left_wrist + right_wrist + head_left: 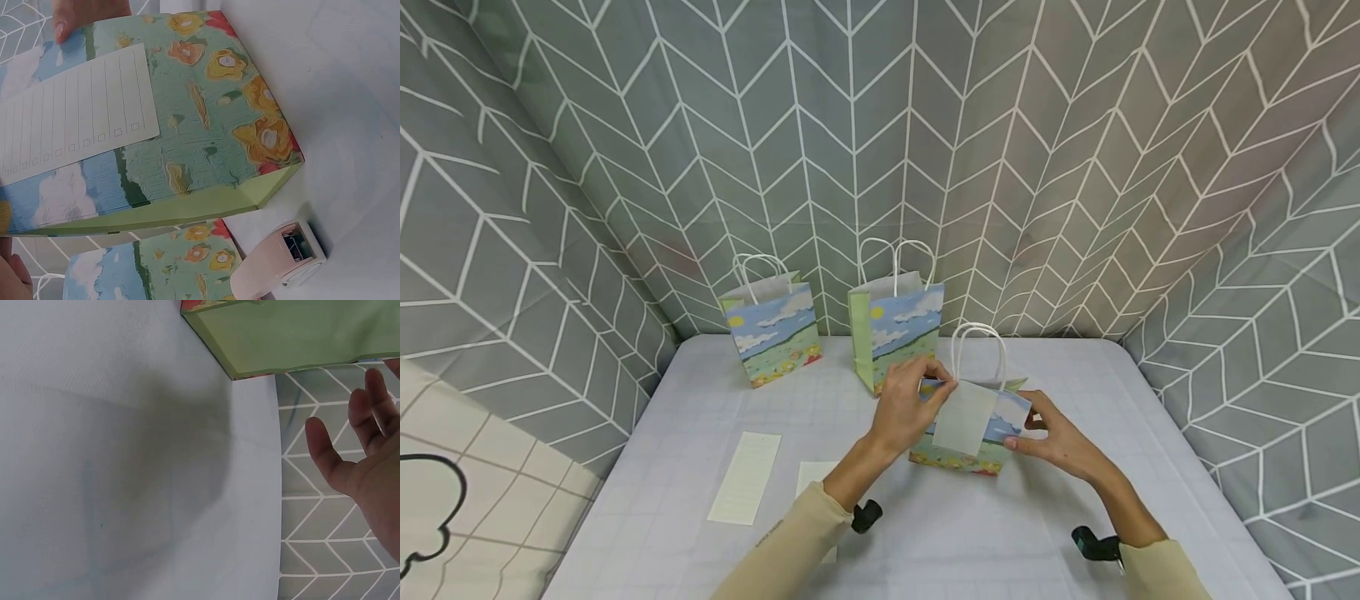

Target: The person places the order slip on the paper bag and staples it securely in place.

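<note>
Nearest, a pale rectangular lined paper strip (745,479) lies on the white cloth-covered table (1000,550). Beyond it, a small blue-and-green painted paper gift bag (206,119) is held between the hands, a white lined paper slip (964,417) against its front; whether its base touches the cloth I cannot tell. The left hand (912,404) pinches the slip's upper corner at the bag's rim; the right hand (1063,442) grips the side edge, thumb in front, remaining fingers loosely parted. Bracing that side firmly while pinching lightly should prevent slipping or creasing. Farther back stand two matching painted bags (906,329).
</note>
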Available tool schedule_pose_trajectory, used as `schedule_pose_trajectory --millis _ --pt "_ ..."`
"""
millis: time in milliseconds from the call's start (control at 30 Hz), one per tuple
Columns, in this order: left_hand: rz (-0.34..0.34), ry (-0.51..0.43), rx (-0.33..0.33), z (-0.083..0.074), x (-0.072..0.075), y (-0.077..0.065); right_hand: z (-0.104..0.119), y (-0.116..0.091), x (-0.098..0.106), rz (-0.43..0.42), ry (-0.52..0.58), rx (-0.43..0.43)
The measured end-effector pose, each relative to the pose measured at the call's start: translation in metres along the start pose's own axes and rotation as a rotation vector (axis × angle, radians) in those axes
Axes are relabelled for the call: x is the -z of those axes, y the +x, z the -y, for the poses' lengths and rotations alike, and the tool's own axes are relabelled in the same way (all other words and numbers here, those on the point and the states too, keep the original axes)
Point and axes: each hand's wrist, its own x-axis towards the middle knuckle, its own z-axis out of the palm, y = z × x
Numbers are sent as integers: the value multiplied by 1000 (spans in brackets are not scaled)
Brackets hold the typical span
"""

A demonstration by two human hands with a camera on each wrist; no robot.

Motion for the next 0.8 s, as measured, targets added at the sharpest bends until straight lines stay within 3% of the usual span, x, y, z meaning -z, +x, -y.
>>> schedule_pose_trajectory --millis 133,400,800 --pt "12 1 5 0 1 1 8 4 1 -42 6 45" --pt "30 -14 13 0 3 3 45 13 7 -187 43 129" --pt "49 -27 46 1 4 1 89 17 -3 -293 -44 161"
